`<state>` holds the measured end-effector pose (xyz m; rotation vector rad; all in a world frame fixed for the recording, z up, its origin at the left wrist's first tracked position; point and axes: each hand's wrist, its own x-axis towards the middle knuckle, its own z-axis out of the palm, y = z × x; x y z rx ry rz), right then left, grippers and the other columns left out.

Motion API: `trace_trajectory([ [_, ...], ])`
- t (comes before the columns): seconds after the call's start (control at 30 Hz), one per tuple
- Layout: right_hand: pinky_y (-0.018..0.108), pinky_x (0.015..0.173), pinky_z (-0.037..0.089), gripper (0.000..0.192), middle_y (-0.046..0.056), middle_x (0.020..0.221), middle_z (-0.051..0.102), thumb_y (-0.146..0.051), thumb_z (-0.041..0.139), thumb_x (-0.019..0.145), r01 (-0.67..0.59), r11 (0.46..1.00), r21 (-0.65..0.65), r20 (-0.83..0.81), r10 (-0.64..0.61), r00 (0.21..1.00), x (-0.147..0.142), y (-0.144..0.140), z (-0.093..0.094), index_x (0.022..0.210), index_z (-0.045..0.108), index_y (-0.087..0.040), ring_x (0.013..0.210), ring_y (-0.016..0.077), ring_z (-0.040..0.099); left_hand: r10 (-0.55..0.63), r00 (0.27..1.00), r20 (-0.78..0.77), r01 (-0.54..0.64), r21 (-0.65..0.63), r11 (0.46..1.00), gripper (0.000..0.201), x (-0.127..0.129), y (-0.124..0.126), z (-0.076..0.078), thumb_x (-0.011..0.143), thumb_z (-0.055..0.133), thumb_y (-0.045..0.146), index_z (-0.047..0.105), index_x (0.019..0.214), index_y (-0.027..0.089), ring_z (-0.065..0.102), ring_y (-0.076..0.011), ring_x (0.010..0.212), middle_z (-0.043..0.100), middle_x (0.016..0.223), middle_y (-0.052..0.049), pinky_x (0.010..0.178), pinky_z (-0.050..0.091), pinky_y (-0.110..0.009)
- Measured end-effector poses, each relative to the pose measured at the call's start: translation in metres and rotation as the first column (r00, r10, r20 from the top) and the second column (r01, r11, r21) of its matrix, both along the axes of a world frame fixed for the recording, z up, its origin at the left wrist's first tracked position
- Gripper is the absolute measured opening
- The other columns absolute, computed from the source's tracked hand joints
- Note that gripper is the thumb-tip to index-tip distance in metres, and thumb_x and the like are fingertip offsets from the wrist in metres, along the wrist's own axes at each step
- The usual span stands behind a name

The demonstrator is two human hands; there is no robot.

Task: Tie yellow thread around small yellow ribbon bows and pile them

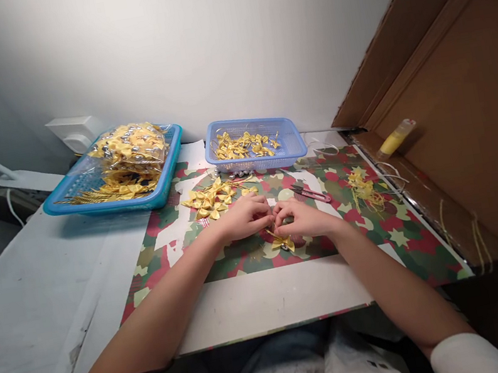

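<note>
Close together over the middle of the patterned mat, my left hand [248, 217] and my right hand [302, 217] have their fingers pinched, tips nearly meeting. Between them they hold the thin cord of a yellow ribbon bow [282, 243]. The bow, with a small silver bell on it, is just below my fingertips; most of its cord is hidden by the fingers. Left of my left hand lies a pile of yellow bows [210, 199] with gold cords. Several silver bells [240, 174] lie behind it. Pink-handled thread snips [311, 193] lie beyond my right hand.
At the back left, a blue basket [169, 168] holds a bagged heap of bows and loose ones. A smaller blue-violet basket [293, 147] with bows stands at the back centre. Yellow thread scraps [365, 189] lie right; a yellow tube [397, 137] is near the cardboard [464, 99].
</note>
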<state>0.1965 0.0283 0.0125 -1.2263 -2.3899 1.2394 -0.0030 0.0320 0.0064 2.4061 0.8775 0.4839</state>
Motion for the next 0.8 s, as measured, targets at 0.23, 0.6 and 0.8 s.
trace_trajectory([
  [0.23, 0.036, 0.093, 0.04, 0.011, 0.005, 0.097, 0.065, -0.021, 0.065, 0.075, -0.067, 0.998, 0.017, -0.024, 0.067, 0.997, 0.005, 0.002, -0.001, 0.068, 0.074, -0.021, 0.102, 0.0234, 0.053, 0.024, 1.0, 0.001, -0.024, 0.034, 0.999, 0.03, 0.0, 0.001, -0.001, 0.089, 0.045, 0.032, 0.061, 0.069, 0.018, 0.047, -0.0165, 0.073, 0.057, 0.076, -0.004, 0.076, 0.036, -0.032],
  [0.6, 0.038, 0.096, 0.037, 0.014, 0.005, 0.098, 0.064, -0.022, 0.064, 0.075, -0.089, 0.996, 0.012, 0.003, 0.089, 0.996, 0.006, 0.001, 0.002, 0.064, 0.073, -0.021, 0.103, 0.0245, 0.052, 0.013, 1.0, 0.004, -0.014, 0.014, 1.0, 0.024, 0.0, -0.002, 0.003, 0.088, 0.051, 0.037, 0.066, 0.08, 0.019, 0.052, -0.0182, 0.08, 0.062, 0.084, -0.005, 0.079, 0.037, -0.033],
  [0.8, 0.038, 0.098, 0.036, 0.013, 0.004, 0.099, 0.064, -0.024, 0.065, 0.077, -0.113, 0.993, 0.047, 0.009, 0.112, 0.994, 0.007, 0.001, 0.0, 0.07, 0.075, -0.023, 0.105, 0.0247, 0.051, 0.011, 1.0, -0.016, -0.011, -0.028, 1.0, 0.017, 0.004, -0.009, 0.011, 0.085, 0.057, 0.036, 0.064, 0.085, 0.021, 0.054, -0.0179, 0.079, 0.067, 0.082, -0.002, 0.078, 0.037, -0.032],
])
